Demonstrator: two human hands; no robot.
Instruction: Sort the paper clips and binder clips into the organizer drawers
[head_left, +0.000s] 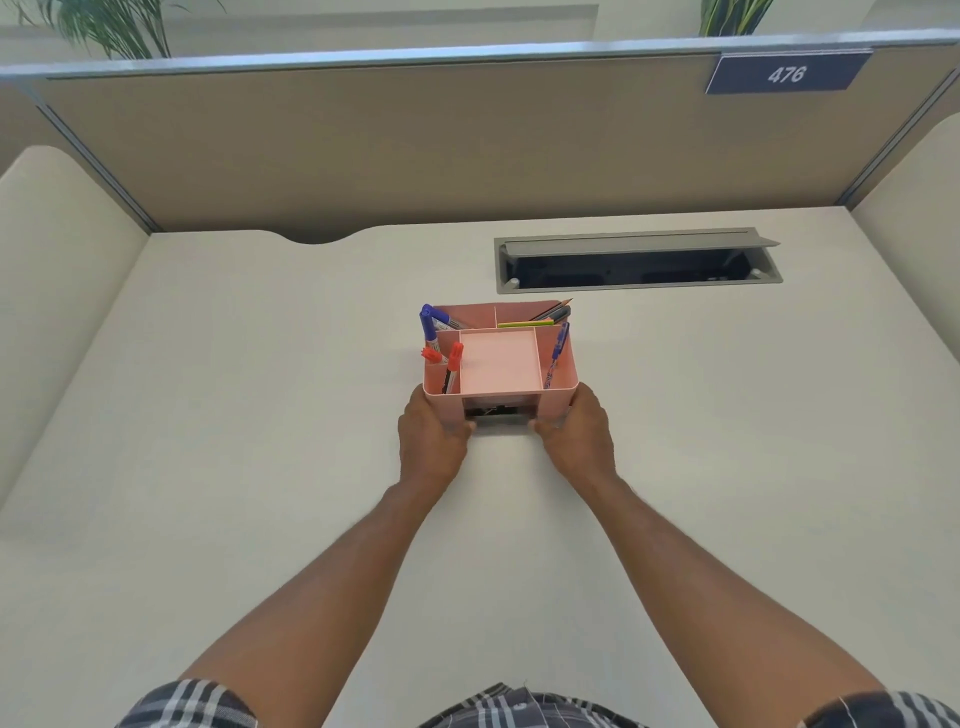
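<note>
A pink desk organizer (500, 364) stands in the middle of the white desk (260, 415). Its top compartments hold blue markers (434, 318), red markers (451, 361), pencils (550, 314) and a blue pen (558, 345); the square middle tray looks empty. In the front, low down, the drawer slot (498, 413) shows dark clips inside, too small to tell apart. My left hand (434, 431) grips the organizer's front left corner. My right hand (574, 431) grips its front right corner. Both thumbs reach toward the drawer opening.
A grey cable hatch (636, 260) with its lid raised lies behind and to the right of the organizer. Beige partition walls (415, 145) close off the desk at the back and both sides. A sign reading 476 (787, 74) hangs top right.
</note>
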